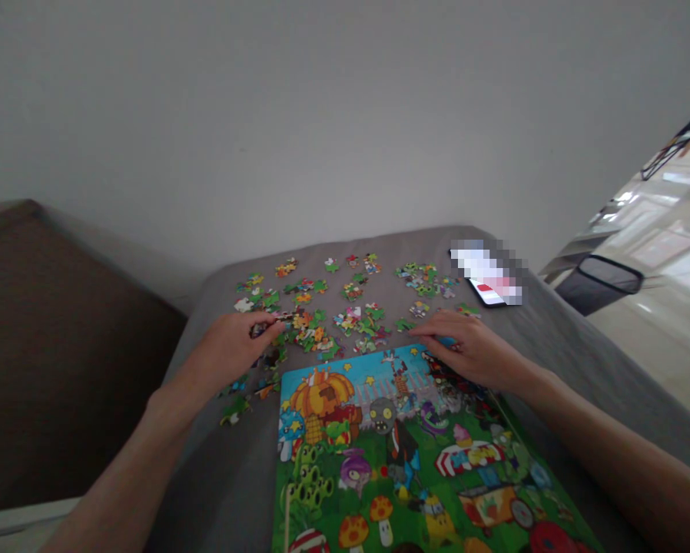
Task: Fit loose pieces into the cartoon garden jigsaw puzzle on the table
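Note:
Among loose jigsaw pieces on the left, my left hand point(238, 344) pinches a puzzle piece point(283, 316) between thumb and forefinger. My right hand point(470, 346) is over the far right corner of a colourful cartoon puzzle board point(373, 430), its fingers closed together. The fingertips are beside a green puzzle piece point(404, 325); whether they grip anything is hidden. Zombies, mushrooms and a pumpkin cover the board's picture. Its far right part is partly behind my right hand.
Several clusters of loose puzzle pieces point(353, 319) are spread beyond the board on a grey cloth-covered surface point(207, 476). A lit phone point(486, 290) rests near the far right corner. Behind is a pale wall point(322, 130); a brown panel point(62, 369) stands left.

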{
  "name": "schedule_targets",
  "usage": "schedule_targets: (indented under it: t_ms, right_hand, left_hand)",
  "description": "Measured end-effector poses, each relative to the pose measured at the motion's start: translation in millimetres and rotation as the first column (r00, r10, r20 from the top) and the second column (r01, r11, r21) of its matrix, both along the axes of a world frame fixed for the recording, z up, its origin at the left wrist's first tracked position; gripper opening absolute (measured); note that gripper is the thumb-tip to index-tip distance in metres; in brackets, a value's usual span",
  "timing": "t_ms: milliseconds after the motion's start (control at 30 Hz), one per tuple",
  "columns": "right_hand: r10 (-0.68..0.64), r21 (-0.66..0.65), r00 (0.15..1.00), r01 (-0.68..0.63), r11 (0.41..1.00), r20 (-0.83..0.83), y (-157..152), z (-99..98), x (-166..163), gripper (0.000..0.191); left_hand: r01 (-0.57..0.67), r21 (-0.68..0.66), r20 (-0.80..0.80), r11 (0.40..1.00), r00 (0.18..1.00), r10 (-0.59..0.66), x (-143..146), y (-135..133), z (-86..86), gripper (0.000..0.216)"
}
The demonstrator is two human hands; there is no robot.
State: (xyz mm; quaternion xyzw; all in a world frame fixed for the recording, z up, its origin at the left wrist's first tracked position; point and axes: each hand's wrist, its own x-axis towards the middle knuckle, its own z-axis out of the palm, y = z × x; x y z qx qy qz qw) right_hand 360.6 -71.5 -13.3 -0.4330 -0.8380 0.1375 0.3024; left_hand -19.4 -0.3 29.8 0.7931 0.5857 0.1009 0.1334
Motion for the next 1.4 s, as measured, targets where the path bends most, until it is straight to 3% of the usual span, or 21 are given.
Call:
schedule_targets:
  t_ms: [133,267,400,500,600,700,800,967,1100,1267,1400]
  right_hand:
    - [0.013,0.016,1.000,-0.013,1.000,-0.014,-1,0.6,0,0.027]
    - [0.028,0.021,0.999,-0.028,0.999,-0.016,0,-2.2,1,0.026]
    - [0.028,-0.021,0.998,-0.030,0.999,-0.056,-2,0.2,-1,0.025]
    - [0.070,-0.131,0.986,-0.090,0.987,-0.154,-14,8.5,-12,0.026]
    - [0.172,-0.269,0.945,-0.248,0.931,-0.277,-33,16.6,-31,0.040]
    - [0.252,-0.349,0.924,-0.346,0.871,-0.289,-45,19.2,-46,0.031]
    - [0.249,-0.381,0.905,-0.378,0.844,-0.345,-43,17.9,-46,0.019]
    - [-0.035,-0.453,0.897,-0.188,0.872,-0.441,-18,16.2,-11,0.013]
    - [-0.189,-0.493,0.853,-0.090,0.865,-0.487,2,12.7,27,0.022]
    - [-0.203,-0.531,0.881,-0.062,0.845,-0.427,8,7.7,42,0.028]
    - [-0.167,-0.551,0.912,-0.075,0.831,-0.375,4,8.0,33,0.017]
  left_hand:
    - [-0.040,0.053,0.014,0.998,0.999,0.039,1,-1,-0.4,0.051]
    - [0.009,0.020,0.049,1.000,0.999,-0.010,3,-4,3.7,0.053]
    - [0.152,-0.081,0.134,0.985,0.981,-0.140,25,-20,11.8,0.050]
    - [0.306,-0.138,0.238,0.942,0.933,-0.269,56,-48,10.8,0.043]
    - [0.487,-0.152,0.322,0.860,0.847,-0.422,85,-80,-0.4,0.035]
    - [0.555,-0.126,0.382,0.822,0.792,-0.476,100,-99,-12.4,0.035]
    - [0.539,-0.142,0.398,0.831,0.799,-0.450,101,-98,-14.8,0.032]
    - [0.401,-0.189,0.487,0.896,0.831,-0.269,85,-71,-12.5,0.036]
    - [0.229,-0.208,0.530,0.951,0.844,-0.087,73,-47,-24.7,0.048]
    - [0.220,-0.203,0.487,0.954,0.868,-0.097,72,-37,-39.5,0.053]
    - [0.272,-0.197,0.453,0.942,0.877,-0.159,71,-37,-44.2,0.050]
